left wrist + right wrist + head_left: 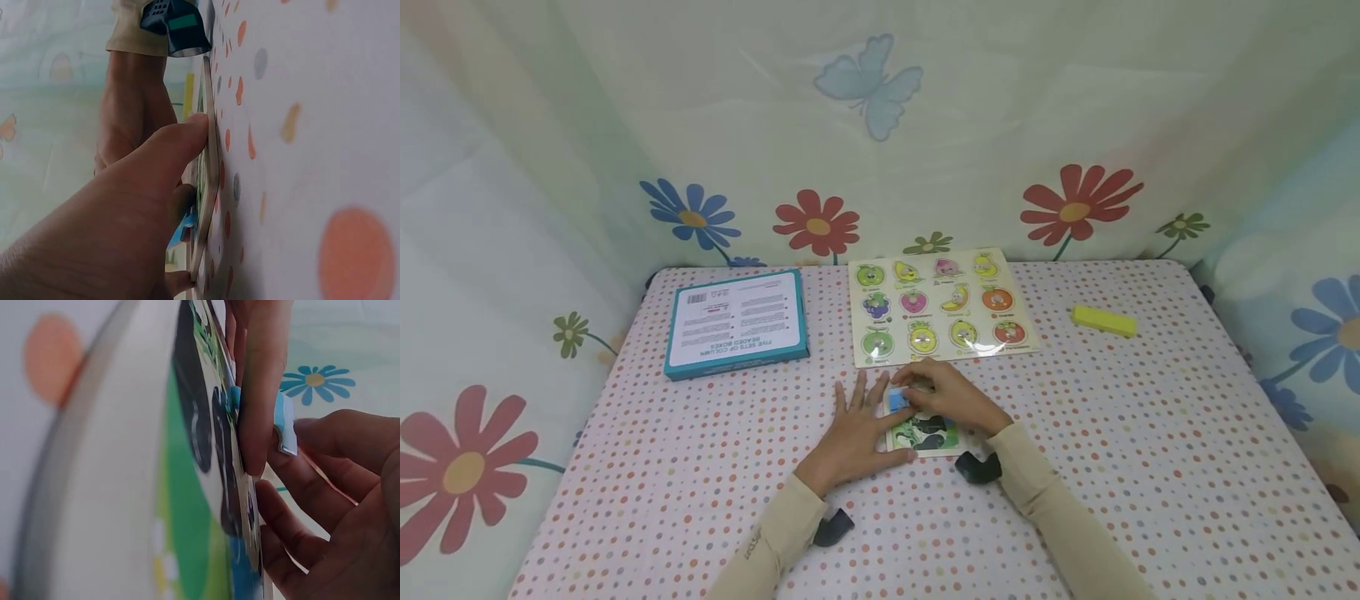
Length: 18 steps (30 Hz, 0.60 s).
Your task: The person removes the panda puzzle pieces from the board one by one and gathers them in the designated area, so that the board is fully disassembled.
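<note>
A small jigsaw puzzle board (951,437), with a black, white and green picture that looks like a panda, lies in front of the person. My left hand (848,442) rests at its left side with fingers spread, the thumb (195,128) on the board's near edge and the index finger reaching over the picture. My right hand (951,396) arches over the far part of the board. Between its thumb and finger it pinches a light-blue puzzle piece (285,422), tilted up off the board. The other right fingers bend close to the board's surface.
Just beyond the hands lies a fruit peg puzzle (938,287). A teal-edged box (735,323) lies at the back left, and a yellow block (1103,320) at the back right. A dotted cloth (700,475) covers the table; a flowered curtain (955,183) hangs behind it.
</note>
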Motion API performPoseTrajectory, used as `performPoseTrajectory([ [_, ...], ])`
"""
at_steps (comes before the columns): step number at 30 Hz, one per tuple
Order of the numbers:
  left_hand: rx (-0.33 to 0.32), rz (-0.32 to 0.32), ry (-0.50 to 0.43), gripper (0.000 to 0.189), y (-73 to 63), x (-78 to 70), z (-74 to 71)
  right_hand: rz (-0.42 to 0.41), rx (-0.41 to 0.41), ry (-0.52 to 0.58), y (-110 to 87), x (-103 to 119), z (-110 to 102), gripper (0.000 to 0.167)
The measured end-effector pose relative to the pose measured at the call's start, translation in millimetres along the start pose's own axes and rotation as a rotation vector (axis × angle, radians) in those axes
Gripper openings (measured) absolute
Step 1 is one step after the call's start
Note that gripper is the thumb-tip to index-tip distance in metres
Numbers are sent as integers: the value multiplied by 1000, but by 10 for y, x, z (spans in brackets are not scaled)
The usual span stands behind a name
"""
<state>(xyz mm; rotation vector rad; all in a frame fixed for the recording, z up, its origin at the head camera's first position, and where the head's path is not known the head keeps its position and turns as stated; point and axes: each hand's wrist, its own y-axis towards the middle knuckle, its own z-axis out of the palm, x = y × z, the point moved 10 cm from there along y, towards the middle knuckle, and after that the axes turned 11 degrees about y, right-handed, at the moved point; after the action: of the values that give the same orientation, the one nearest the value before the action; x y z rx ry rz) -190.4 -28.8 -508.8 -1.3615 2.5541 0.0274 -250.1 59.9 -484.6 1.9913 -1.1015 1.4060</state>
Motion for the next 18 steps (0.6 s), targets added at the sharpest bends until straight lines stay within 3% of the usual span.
performPoseTrajectory([
  [8, -7, 6, -4, 69, 18, -13, 6, -15, 28, 48, -27, -34, -35, 23],
  [18, -18, 0, 12, 69, 11, -1, 7, 12, -25, 69, -1, -112, -97, 23],
])
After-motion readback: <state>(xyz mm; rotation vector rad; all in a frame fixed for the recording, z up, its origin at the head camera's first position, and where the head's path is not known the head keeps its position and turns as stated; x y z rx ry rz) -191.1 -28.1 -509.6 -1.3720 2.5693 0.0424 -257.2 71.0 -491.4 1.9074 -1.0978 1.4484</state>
